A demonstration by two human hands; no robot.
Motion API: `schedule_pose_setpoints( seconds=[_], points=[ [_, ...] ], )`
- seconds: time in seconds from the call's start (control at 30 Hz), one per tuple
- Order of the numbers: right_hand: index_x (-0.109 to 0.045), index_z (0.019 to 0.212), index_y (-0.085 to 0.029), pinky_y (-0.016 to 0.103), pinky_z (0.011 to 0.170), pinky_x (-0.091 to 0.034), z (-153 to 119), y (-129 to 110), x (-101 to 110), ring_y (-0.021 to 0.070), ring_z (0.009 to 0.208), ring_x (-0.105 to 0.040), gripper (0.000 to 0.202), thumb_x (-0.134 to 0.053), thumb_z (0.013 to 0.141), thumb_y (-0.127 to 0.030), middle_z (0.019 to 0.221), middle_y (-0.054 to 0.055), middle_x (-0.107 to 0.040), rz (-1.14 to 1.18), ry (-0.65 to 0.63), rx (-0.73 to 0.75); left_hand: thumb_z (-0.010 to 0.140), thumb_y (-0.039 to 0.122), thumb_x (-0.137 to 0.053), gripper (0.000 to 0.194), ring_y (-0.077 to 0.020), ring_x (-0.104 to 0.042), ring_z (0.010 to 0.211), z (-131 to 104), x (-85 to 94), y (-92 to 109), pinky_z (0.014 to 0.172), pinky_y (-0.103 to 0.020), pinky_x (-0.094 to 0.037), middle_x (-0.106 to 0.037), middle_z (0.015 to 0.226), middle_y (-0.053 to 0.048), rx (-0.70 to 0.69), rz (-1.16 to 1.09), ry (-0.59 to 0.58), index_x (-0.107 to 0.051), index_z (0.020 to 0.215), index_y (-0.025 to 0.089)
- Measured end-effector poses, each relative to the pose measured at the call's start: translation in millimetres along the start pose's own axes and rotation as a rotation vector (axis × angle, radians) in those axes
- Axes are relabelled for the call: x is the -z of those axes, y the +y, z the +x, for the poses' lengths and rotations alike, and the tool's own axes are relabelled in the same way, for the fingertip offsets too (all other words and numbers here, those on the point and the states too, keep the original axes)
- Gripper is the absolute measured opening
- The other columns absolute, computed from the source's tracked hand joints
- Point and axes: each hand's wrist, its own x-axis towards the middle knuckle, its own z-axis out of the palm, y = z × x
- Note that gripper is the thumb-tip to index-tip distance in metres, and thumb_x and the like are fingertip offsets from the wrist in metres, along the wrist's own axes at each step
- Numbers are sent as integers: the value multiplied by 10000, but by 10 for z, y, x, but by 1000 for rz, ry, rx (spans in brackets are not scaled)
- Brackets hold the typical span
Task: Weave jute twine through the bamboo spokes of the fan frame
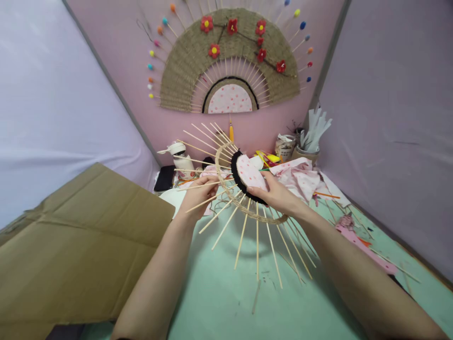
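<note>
A half-round fan frame is held up above the green table, tilted. Its middle is pink dotted cloth edged with a black band. Thin wooden sticks spread out from it, and a woven cord band runs across them. My right hand grips the cloth middle, thumb on the front face and the other fingers mostly hidden behind. My left hand is closed at the outer cord band among the left sticks; exactly what its fingertips pinch is hard to see.
A finished fan with red flowers hangs on the pink wall. Cardboard leans at left. A white bottle and black phone stand behind. Pink cloth, a jar of white strips and a pink tool lie right.
</note>
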Motion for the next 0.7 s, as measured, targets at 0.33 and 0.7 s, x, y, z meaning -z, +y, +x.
schedule_pose_setpoints(
  seconds=[0.33,0.7],
  points=[
    [-413,1351,-144,467,960,-447,38,19,100,356,1202,-518,825,-602,702,-616,1358,187,-512,-21,86,9,641,196,-725,206,1,-308,410,-66,121,305,354,-94,-204,-382,510,72,179,-223,-9,-536,650,115],
    [-435,1318,-133,459,901,-474,124,170,127,356,1119,-570,832,-573,696,-669,1288,197,-558,-96,135,-54,672,219,-709,167,0,-263,405,-129,170,385,351,-118,-161,-327,503,85,146,-234,-30,-594,701,101]
  ],
)
